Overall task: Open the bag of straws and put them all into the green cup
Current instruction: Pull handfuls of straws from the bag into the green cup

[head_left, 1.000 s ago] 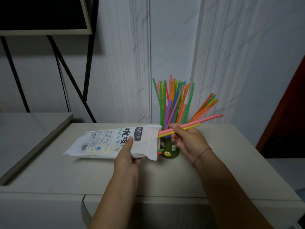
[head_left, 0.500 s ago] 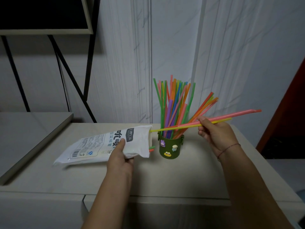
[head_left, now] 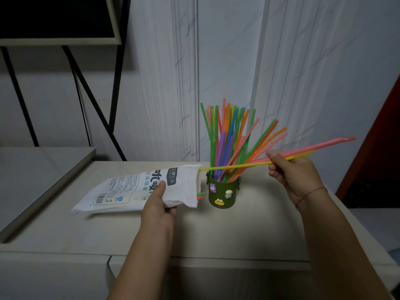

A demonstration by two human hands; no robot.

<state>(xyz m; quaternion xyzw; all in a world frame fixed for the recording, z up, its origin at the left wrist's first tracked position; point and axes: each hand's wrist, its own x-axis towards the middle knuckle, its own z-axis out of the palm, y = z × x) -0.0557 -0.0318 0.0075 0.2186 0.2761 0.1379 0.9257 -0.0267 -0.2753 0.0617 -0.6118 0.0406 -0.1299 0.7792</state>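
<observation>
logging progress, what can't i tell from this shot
Head view: how many remain in the bag; its opaque wrapper hides all but a few straw tips at the mouth.
Head view: the bag's print, too small, partly under the left hand.
Head view: the green cup inside, hidden by its wall.

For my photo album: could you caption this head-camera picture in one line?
Left hand holds the white straw bag while right hand holds pink and yellow straws above the green cup.

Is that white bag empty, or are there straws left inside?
Not empty. The bag is open at its mouth, where green and orange straw ends poke out beside the green cup.
</observation>
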